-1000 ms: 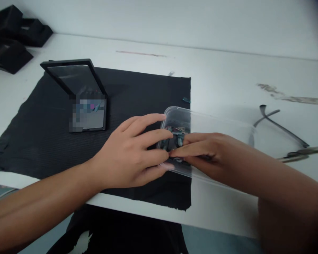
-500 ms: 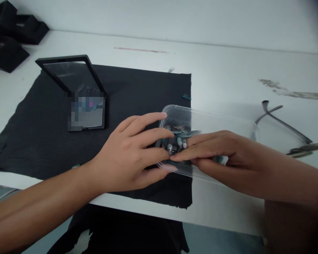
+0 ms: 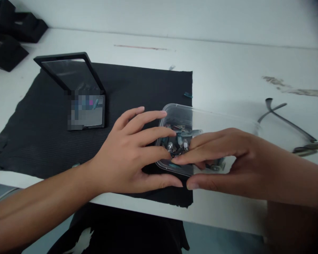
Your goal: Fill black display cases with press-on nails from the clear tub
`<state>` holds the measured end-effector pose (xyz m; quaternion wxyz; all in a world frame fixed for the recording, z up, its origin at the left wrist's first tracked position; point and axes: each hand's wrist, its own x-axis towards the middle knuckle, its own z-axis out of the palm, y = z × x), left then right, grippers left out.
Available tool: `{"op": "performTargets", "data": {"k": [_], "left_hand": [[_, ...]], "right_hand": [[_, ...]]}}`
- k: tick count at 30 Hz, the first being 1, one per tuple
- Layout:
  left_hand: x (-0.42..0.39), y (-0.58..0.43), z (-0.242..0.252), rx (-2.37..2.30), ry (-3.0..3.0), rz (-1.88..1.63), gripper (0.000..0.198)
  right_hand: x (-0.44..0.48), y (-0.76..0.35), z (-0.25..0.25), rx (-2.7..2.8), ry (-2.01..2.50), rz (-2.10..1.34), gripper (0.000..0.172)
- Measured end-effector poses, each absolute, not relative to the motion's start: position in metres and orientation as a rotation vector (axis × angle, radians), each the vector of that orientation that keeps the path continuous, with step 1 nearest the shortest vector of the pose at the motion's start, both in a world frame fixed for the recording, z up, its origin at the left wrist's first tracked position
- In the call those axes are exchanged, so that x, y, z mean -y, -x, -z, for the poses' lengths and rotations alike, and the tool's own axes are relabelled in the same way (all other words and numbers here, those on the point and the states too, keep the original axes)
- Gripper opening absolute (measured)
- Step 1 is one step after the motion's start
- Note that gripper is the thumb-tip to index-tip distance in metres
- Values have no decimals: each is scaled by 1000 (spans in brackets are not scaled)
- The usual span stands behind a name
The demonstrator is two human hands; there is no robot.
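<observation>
A clear plastic container (image 3: 172, 106) straddles the right edge of a black cloth. Inside lie several small glossy nail-shaped pieces (image 3: 180, 141), some teal and some silvery, which look like press-on nails. My left hand (image 3: 129, 151) reaches over the container's left wall, fingers spread with tips among the pieces and thumb outside the front wall. From the right, my right hand (image 3: 228, 158) has its fingers stretched down into the container, with the thumb apart and outside the front wall. Its fingertips are partly hidden; neither hand visibly lifts anything.
A black hinged frame case (image 3: 69, 76) stands open on the black cloth (image 3: 137, 88), its lower part pixelated, a teal piece on it. Folded glasses (image 3: 291, 121) lie to the right on the white table (image 3: 225, 77). Black boxes (image 3: 7, 38) sit at the far left. Loose pieces lie near the cloth's edges.
Both thumbs have moved forward and away from the fingers, out past the container's front wall. The right hand has opened wider, and the pieces in the container have shifted slightly.
</observation>
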<state>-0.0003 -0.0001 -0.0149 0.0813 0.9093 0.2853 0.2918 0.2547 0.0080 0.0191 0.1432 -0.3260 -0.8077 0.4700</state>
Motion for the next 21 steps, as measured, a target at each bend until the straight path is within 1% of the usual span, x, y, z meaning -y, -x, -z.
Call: {"op": "performTargets", "data": {"k": [3, 5, 10, 16, 21], "left_hand": [[1, 0, 16, -877, -2710, -899, 36], [2, 0, 16, -899, -2712, -916, 34], [4, -1, 15, -930, -2714, -902, 31], [4, -1, 16, -923, -2686, -916, 29], [2, 1, 10, -857, -2675, -1031, 27]], "right_hand": [[-8, -253, -20, 2231, 925, -1500, 25], [-8, -252, -19, 2208, 914, -1505, 22], [-8, -254, -16, 2200, 870, -1482, 28], [-7, -253, -19, 2168, 860, -1478, 28], [-3, -249, -27, 2119, 839, -1294, 14]]}}
